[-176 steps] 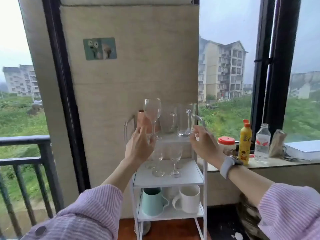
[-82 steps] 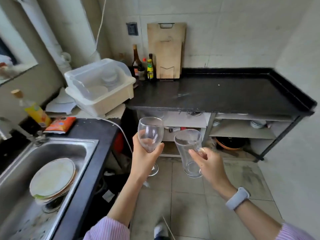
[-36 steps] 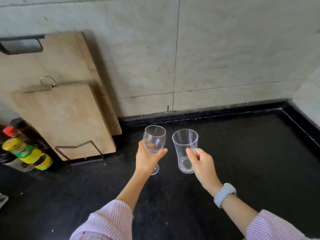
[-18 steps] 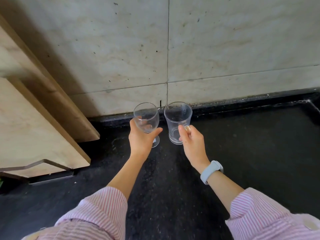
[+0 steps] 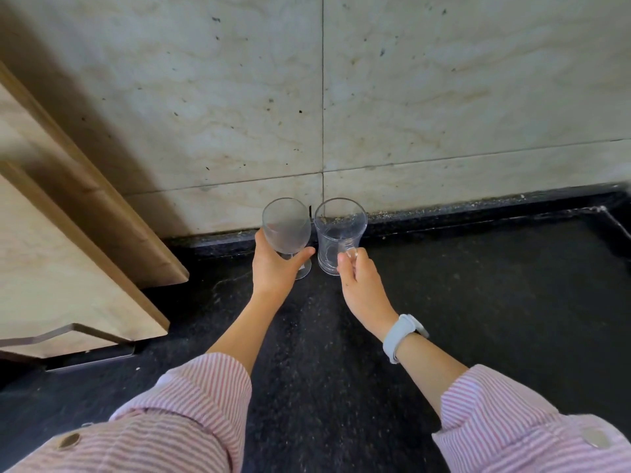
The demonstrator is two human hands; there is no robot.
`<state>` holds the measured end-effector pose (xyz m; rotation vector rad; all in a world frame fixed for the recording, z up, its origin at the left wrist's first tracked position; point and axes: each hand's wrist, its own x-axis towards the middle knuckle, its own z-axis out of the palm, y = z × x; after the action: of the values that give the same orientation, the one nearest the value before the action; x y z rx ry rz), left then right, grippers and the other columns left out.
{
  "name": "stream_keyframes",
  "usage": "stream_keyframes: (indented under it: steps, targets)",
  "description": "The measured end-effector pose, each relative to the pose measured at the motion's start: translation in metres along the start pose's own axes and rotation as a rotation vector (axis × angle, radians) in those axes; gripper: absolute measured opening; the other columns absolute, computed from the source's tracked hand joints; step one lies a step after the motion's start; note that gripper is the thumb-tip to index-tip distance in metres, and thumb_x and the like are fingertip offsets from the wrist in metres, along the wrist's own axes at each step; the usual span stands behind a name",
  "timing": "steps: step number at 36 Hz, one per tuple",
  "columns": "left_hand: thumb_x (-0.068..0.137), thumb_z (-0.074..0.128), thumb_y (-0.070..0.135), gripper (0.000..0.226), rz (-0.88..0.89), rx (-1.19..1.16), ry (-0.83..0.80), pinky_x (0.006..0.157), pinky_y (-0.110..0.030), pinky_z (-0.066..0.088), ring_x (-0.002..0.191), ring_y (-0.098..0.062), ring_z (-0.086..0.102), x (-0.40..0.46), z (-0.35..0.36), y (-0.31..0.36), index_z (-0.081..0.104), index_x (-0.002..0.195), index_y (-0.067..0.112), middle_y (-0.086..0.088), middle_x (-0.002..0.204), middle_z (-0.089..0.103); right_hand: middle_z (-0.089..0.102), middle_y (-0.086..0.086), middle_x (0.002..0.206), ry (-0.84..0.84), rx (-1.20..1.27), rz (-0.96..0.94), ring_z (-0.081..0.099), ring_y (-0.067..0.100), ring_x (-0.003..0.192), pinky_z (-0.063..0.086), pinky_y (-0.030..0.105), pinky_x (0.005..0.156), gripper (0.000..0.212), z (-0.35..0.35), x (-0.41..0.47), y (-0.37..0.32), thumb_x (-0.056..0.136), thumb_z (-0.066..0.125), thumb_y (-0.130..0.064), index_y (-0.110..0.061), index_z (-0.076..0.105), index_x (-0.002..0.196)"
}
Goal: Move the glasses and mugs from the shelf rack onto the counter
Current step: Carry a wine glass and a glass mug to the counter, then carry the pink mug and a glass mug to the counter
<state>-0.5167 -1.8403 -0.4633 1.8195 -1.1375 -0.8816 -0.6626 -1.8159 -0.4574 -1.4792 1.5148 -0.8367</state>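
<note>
Head view: my left hand (image 5: 273, 268) grips a clear stemmed wine glass (image 5: 286, 227); my right hand (image 5: 358, 278) holds a clear glass mug (image 5: 338, 237) by its handle, both upright, side by side on the black desk (image 5: 478, 302) by the wall.

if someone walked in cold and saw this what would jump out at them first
Two clear glasses side by side at the back of the black counter, close against the pale tiled wall: a stemmed wine glass gripped by the left hand, and a glass mug whose handle the right hand holds. After that, the big wooden cutting boards leaning at the left, and the pale watch on the right wrist.
</note>
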Motion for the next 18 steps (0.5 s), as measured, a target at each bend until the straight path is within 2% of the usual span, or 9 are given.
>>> stream_keyframes:
  steps: [2,4,6,9,11,15,18]
  targets:
    - [0.067,0.08,0.034,0.081,0.007,0.049,-0.019,0.085,-0.026,0.038,0.113,-0.017,0.05,-0.006,-0.004,-0.002,0.035,0.131,0.015,-0.001,0.127,0.052,0.049,0.003,0.099,-0.029,-0.057,-0.017,0.048,0.016,0.089,0.036,0.019,0.067,0.018,-0.004,-0.004,-0.001,0.095,0.041,-0.031,-0.015,0.043,0.103]
    - [0.069,0.078,0.036,0.081,0.017,0.098,-0.033,0.093,-0.028,0.039,0.122,-0.02,0.046,-0.014,-0.011,-0.003,0.033,0.134,0.016,-0.005,0.134,0.047,0.048,0.005,0.112,-0.032,-0.113,-0.038,0.05,0.017,0.099,0.04,0.023,0.077,0.029,-0.009,-0.01,-0.002,0.093,0.045,-0.028,-0.013,0.042,0.117]
    - [0.074,0.072,0.041,0.083,0.029,0.172,-0.035,0.103,-0.038,0.039,0.13,-0.023,0.038,-0.027,-0.021,-0.004,0.028,0.14,0.016,-0.007,0.143,0.04,0.046,0.007,0.123,0.008,-0.163,-0.072,0.05,0.019,0.109,0.044,0.03,0.087,0.037,-0.014,-0.019,-0.005,0.092,0.048,-0.025,-0.013,0.038,0.125]
    - [0.083,0.061,0.041,0.077,0.087,0.366,-0.003,0.108,-0.046,0.033,0.136,-0.026,0.031,-0.05,-0.039,-0.005,0.021,0.143,0.014,-0.01,0.148,0.032,0.041,0.009,0.135,0.103,-0.271,-0.137,0.042,0.021,0.122,0.037,0.027,0.097,0.048,-0.021,-0.039,-0.013,0.09,0.05,-0.02,-0.014,0.032,0.134]
    - [0.087,0.056,0.039,0.069,0.142,0.496,0.024,0.109,-0.047,0.029,0.135,-0.026,0.031,-0.067,-0.056,-0.006,0.023,0.143,0.014,-0.008,0.148,0.034,0.039,0.011,0.139,0.136,-0.393,-0.218,0.038,0.024,0.127,0.036,0.032,0.101,0.052,-0.021,-0.054,-0.022,0.088,0.052,-0.019,-0.013,0.03,0.135]
    - [0.091,0.049,0.039,0.057,0.22,0.657,0.06,0.113,-0.045,0.024,0.134,-0.023,0.035,-0.1,-0.1,-0.006,0.032,0.139,0.014,-0.005,0.145,0.04,0.04,0.014,0.142,0.027,-0.643,-0.416,0.036,0.031,0.131,0.034,0.047,0.107,0.051,-0.008,-0.081,-0.052,0.088,0.05,-0.026,-0.011,0.037,0.135]
    - [0.091,0.047,0.041,0.054,0.241,0.757,0.107,0.111,-0.044,0.026,0.131,-0.023,0.039,-0.127,-0.144,-0.004,0.037,0.138,0.017,-0.004,0.143,0.043,0.038,0.006,0.145,-0.141,-0.736,-0.505,0.027,0.029,0.137,0.023,0.051,0.112,0.048,0.012,-0.101,-0.083,0.09,0.042,-0.034,-0.017,0.039,0.136]
